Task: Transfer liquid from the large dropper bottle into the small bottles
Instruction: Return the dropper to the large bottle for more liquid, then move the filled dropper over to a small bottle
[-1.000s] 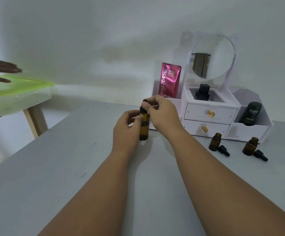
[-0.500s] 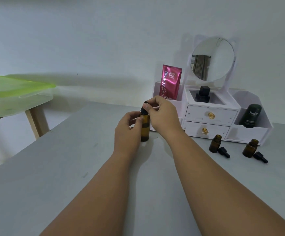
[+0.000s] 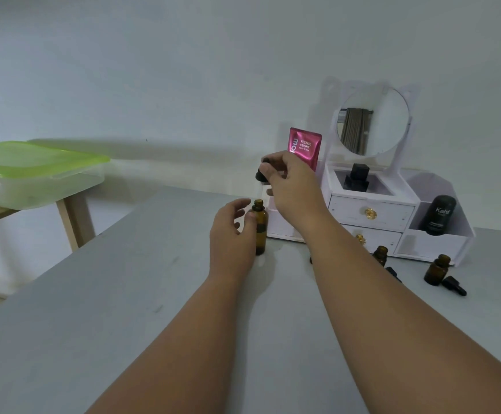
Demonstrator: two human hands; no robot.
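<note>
Far left, a translucent plastic box with a lime-green lid [image 3: 34, 171] sits on a wooden side table [image 3: 73, 222], well apart from the action. On the flat grey counter [image 3: 94, 324], the left hand [image 3: 233, 234] is curled around the large amber glass dropper bottle [image 3: 260, 227], thumb against its shoulder, the other fingers loosely spread off the glass. The bottle stands upright on the counter and its mouth is uncapped. Just above and slightly right, the right hand [image 3: 291, 186] pinches the black rubber dropper cap [image 3: 262, 171] between thumb and fingertips, lifted clear over the bottle's neck; the glass pipette below it is too faint to make out. Behind that hand stands a pink foil sachet [image 3: 306, 146] marked "Retinol Bright", leaning in a white plastic vanity organiser with two drawers [image 3: 371, 216], topped by a round mirror [image 3: 373, 122]. A black square-capped bottle [image 3: 357, 177] sits in its upper tray, a black cylindrical container [image 3: 439, 215] in the right bay. In front, one small amber bottle [image 3: 380, 254] stands open beside the right forearm, and another small amber bottle [image 3: 436, 269] stands further right, a black dropper cap [image 3: 454, 285] lying against it.
</note>
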